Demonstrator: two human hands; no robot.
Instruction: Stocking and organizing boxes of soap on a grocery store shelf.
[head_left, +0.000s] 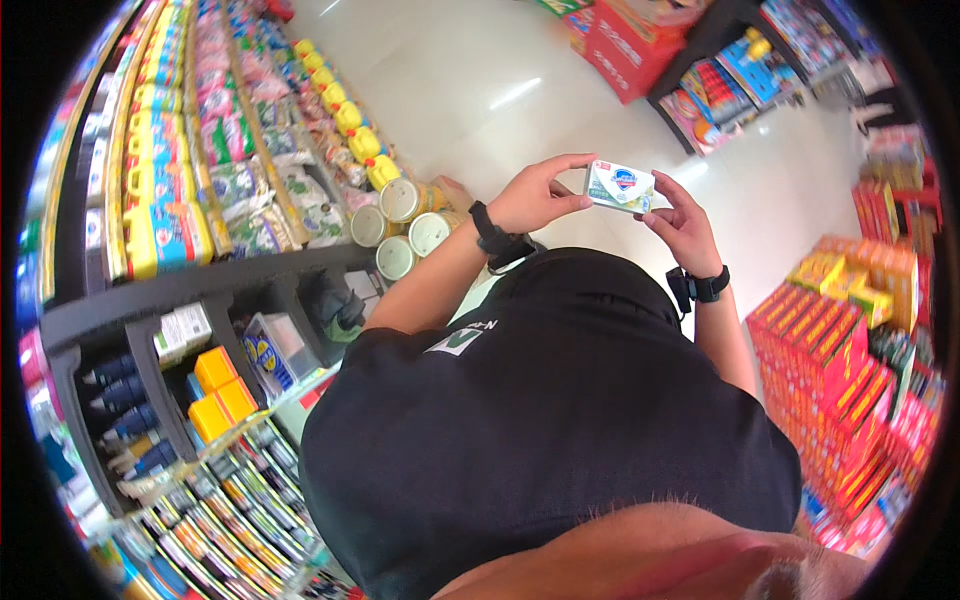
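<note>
A small white and green Safeguard soap box (621, 186) is held up in front of my body, its printed face towards me. My left hand (534, 193) pinches the box's left end between thumb and fingers. At the opposite end, my right hand (682, 225) grips the right edge and lower right corner the same way. Both wrists wear black straps, the left one (499, 238) and the right one (699, 285), each with a small device. Pale shop floor lies beneath the box.
Shelves at left carry yellow jugs (166, 232) and bagged goods (240, 180). Round-lidded tubs (401, 201) stand at the shelf end, close to my left forearm. Red boxes (810, 330) are stacked at right. A red carton display (622, 52) stands ahead on the floor.
</note>
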